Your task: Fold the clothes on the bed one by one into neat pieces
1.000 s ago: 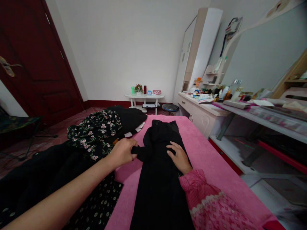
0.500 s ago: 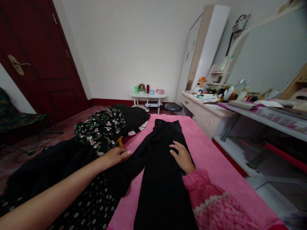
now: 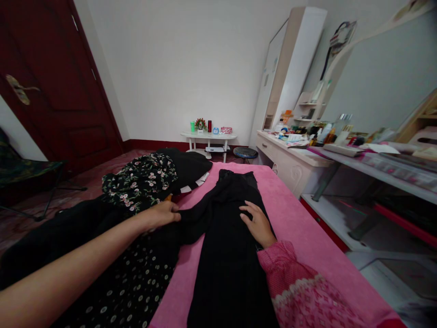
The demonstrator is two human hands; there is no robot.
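A long black garment (image 3: 229,264) lies spread lengthwise on the pink bed cover (image 3: 290,205). My left hand (image 3: 163,215) pinches the side piece of it, which looks like a sleeve and runs off to the left; the fingertips are partly hidden in the dark cloth. Flat on the garment's right side rests my right hand (image 3: 256,223), fingers apart and holding nothing. Beneath my left forearm is black cloth with white ring-like dots (image 3: 136,282). A black floral cloth (image 3: 143,177) is heaped just beyond my left hand.
Behind the floral cloth sits more black clothing (image 3: 191,166) with white tags. A small white table (image 3: 209,135) and a round stool (image 3: 245,153) stand past the bed's far end. Along the right runs a white dresser (image 3: 290,157) crowded with bottles. A folding chair (image 3: 30,171) is at left.
My left hand has moved slightly left and closed on the sleeve-like piece, whose cloth has shifted and bunched. My right hand stays on the garment. The view has shifted a little.
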